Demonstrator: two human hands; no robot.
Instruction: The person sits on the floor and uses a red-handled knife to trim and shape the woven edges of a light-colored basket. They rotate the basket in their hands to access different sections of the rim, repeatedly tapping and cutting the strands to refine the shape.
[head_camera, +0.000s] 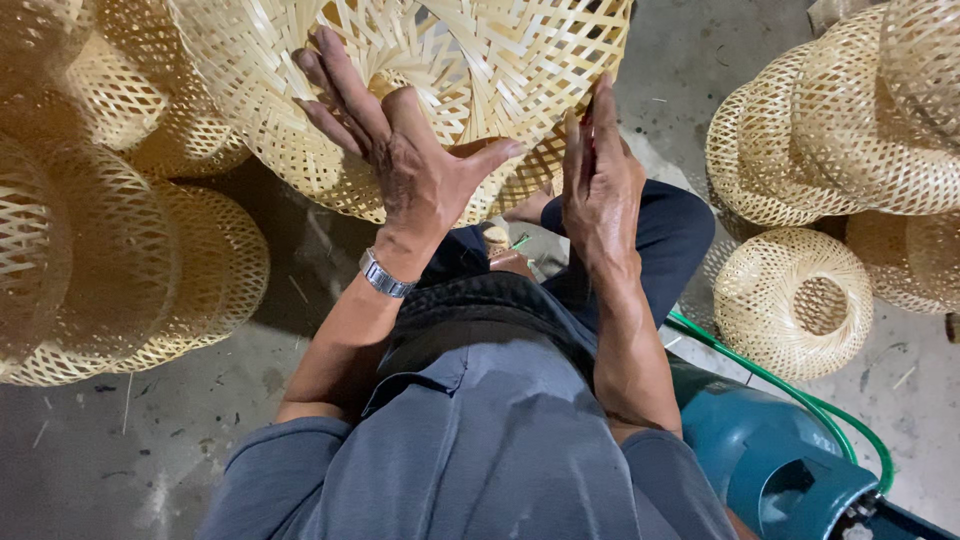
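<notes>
Grey shirt cloth (480, 450) fills the bottom of the view, closest to the lens, with dark trousers (670, 235) beyond it. Above the knees the person holds up a large woven bamboo basket (440, 60), pale yellow, with an open lattice weave, its rounded body facing the camera.

Against that basket the left hand (400, 150) lies flat on the lower left part of the wall, its fingers (335, 80) spread wide and pointing up over the weave, the thumb stretched out to the right along the basket's lower curve. A metal wristwatch (385, 275) sits on that wrist. To the basket's lower right, the right hand (600, 185) stands edge-on with its fingers (603, 110) straight, close together and pressed against the rim. Neither hand curls around anything; both press on the basket from outside.

Left of the basket, stacks of similar woven baskets (110, 250) lie on the grey concrete floor (120, 430), crowding right up to its left edge. Right of it, well apart, another pile of woven baskets (850, 120) leans on itself, and below that pile a small round woven basket (795, 300) lies on its side, its opening facing the camera. Nearer the camera than this small one, a teal gas cylinder (760, 455) stands beside the person's right arm, with a green hose (800, 395) curving past it.
</notes>
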